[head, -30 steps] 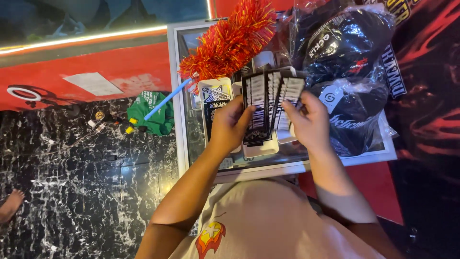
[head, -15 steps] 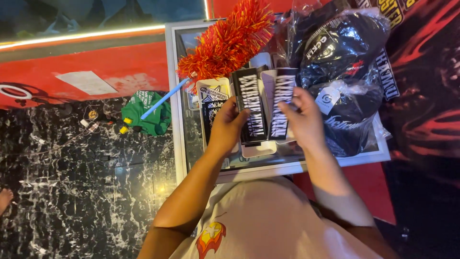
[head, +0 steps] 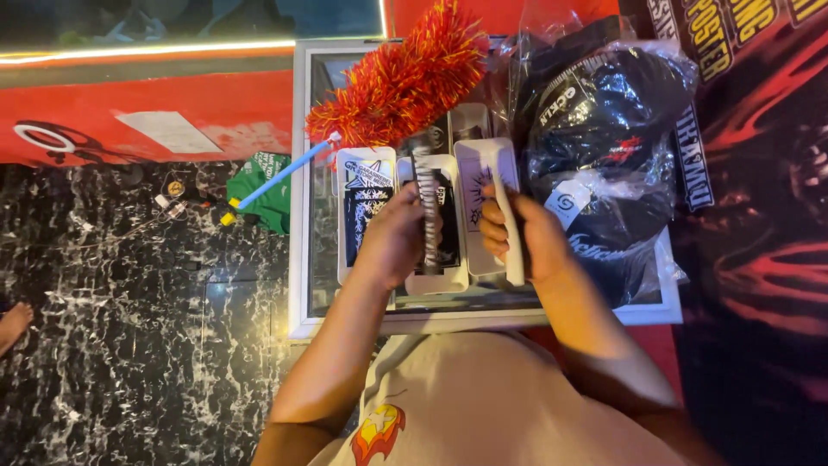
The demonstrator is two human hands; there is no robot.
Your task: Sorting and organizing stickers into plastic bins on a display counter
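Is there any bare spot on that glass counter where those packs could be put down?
A narrow strip of bare glass runs along the counter's left frame, beside the white tray. The middle is crowded with trays under the left hand and right hand. The bagged dark caps fill the right side, and the red-orange duster covers the far edge.

duster [head: 401,82] red-orange, blue handle | bagged black caps [head: 604,121] | green cloth [head: 267,190] on floor

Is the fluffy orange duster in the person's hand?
No, the orange duster lies on the glass counter, apart from both hands.
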